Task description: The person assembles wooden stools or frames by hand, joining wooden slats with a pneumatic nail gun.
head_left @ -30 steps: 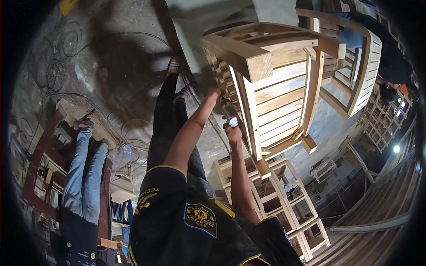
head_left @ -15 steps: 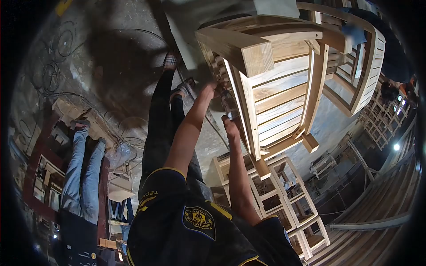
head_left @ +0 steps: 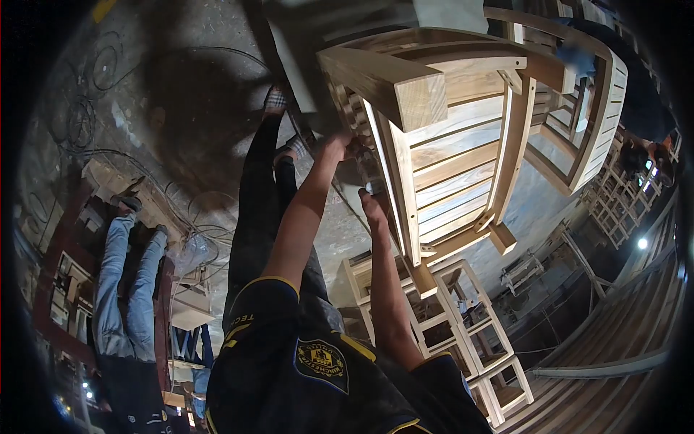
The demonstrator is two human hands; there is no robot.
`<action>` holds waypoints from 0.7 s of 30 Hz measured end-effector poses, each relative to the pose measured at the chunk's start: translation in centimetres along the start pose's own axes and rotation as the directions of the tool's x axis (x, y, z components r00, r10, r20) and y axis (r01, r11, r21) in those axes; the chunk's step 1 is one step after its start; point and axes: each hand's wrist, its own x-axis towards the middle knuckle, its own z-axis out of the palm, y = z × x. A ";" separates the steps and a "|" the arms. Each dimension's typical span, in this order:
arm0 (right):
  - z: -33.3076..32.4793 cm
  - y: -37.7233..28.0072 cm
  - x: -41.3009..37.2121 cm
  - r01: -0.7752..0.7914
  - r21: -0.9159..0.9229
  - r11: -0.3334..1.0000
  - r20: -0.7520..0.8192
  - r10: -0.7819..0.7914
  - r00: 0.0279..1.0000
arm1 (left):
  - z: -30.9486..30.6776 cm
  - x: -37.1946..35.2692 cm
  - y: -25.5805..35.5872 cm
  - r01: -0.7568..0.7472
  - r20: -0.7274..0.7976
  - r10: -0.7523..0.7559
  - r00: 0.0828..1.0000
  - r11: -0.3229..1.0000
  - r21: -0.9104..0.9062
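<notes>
Both hands are in the shadow beside a pale wooden slatted bench [head_left: 423,210], tilted with its thick leg end towards me. My left hand [head_left: 343,147] is closed at the upper end of a dim, elongated object [head_left: 367,168] along the bench's near side. Lower down, my right hand [head_left: 374,205] closes near the object's other end, where a small shiny spot shows. Shade and the bench edge hide most of the fingers, and I cannot make out what the object is.
Wooden frames [head_left: 470,340] stand below the bench. Another slatted piece [head_left: 596,130] is behind it, near a person in dark clothing [head_left: 636,87]. Cables [head_left: 83,123] lie on the floor. At left stands a person in jeans [head_left: 112,289] beside a dark red frame [head_left: 58,260].
My hands keep nearly the same place and grip. The view has shifted slightly, and the legs of the person in jeans appear a little further left.
</notes>
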 end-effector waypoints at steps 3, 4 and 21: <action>0.8 -0.1 0.7 0.026 0.183 0.983 -0.075 -0.013 0.997 | 0.3 -1.2 0.3 -0.009 -0.046 0.017 0.999 0.985 0.170; 0.8 -1.0 1.0 0.024 0.342 0.939 -0.089 0.007 0.996 | -0.6 0.7 -0.7 -0.050 -0.047 0.056 0.997 0.992 0.119; 0.0 -3.5 -1.8 -0.281 0.632 0.722 0.221 0.180 0.959 | -7.5 -3.8 -4.2 -0.077 0.093 0.051 0.994 0.948 0.308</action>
